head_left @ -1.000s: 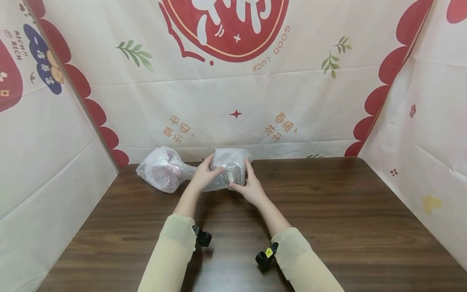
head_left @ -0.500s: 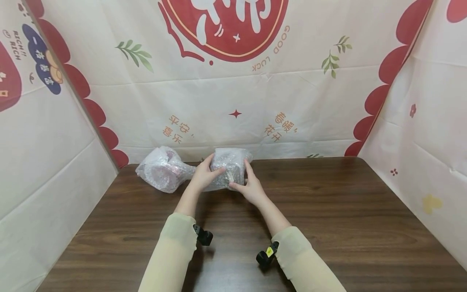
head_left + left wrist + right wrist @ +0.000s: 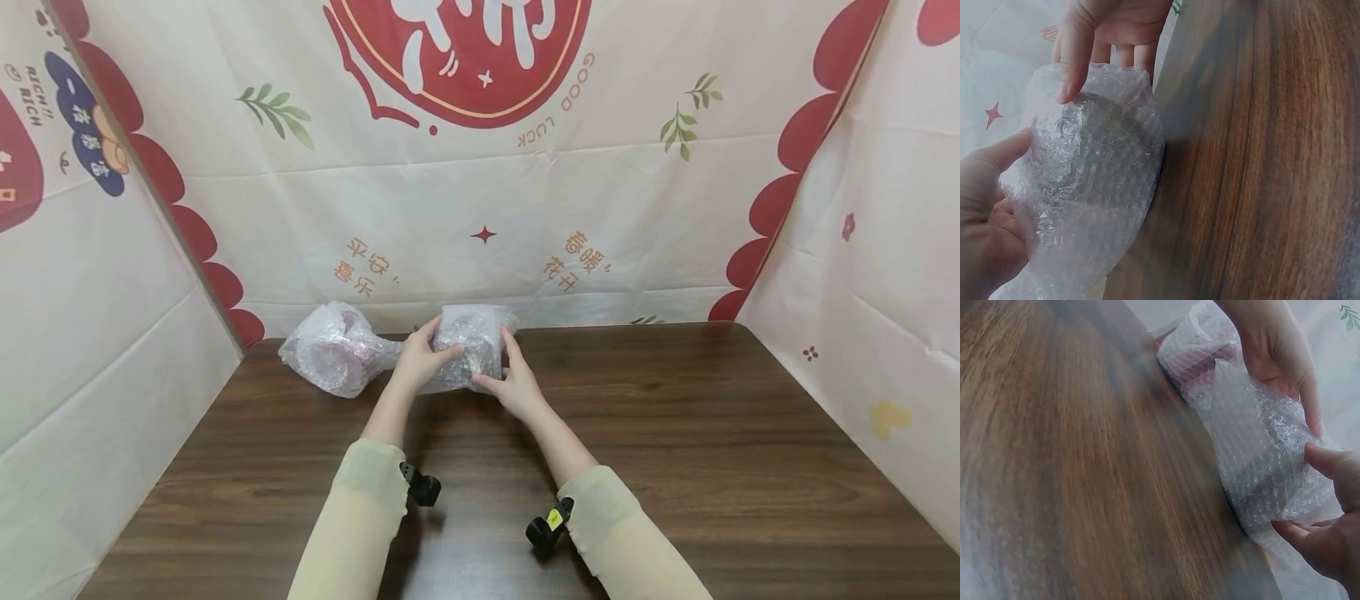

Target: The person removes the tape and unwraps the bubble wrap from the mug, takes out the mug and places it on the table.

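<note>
A bubble-wrapped bundle (image 3: pixel 471 333) stands at the table's back edge, between the two hands. The left hand (image 3: pixel 420 358) grips its left side, fingers behind and thumb across the front. On the right side, the right hand (image 3: pixel 516 385) holds it with thumb low and fingers up along the edge. In the left wrist view the wrap (image 3: pixel 1097 156) looks clear and crinkled, with something dark inside that cannot be made out. The right wrist view shows both thumbs near each other on the wrap (image 3: pixel 1266 450).
A second bubble-wrapped bundle (image 3: pixel 337 350), pinkish inside, lies at the back left, joined or touching by a narrow strip of wrap. The brown wooden table (image 3: pixel 675 433) reaches a printed cloth (image 3: pixel 480 192) behind, with cloth walls on both sides.
</note>
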The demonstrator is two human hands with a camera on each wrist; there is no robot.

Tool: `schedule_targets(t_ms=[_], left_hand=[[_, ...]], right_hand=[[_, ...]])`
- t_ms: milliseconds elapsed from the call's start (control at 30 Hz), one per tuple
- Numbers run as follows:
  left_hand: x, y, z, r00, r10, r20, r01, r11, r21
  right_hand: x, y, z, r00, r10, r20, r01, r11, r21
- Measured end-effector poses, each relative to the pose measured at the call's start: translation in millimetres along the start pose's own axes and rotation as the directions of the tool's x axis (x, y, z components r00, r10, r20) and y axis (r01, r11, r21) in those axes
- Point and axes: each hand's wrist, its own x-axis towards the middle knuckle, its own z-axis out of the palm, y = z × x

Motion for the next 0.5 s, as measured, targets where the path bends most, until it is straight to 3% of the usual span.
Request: schedule_targets(t_ms=[333,500], left_hand=[[-1.5,0.8,5.1,0.998,-0.051,-0.043,0.049,0.998,-0.034],[-1.2,1.4,8.1,0.997,-0.045,-0.07,0.042,0.998,-0.052]], right_hand=[[-2.8,-1.1,-2.6,1.0,-0.012,-0.004,0.012,1.0,-0.024],[-4.1,-1.1,-5.7,1.0,-0.025,-0.005,0.024,0.999,-0.035]])
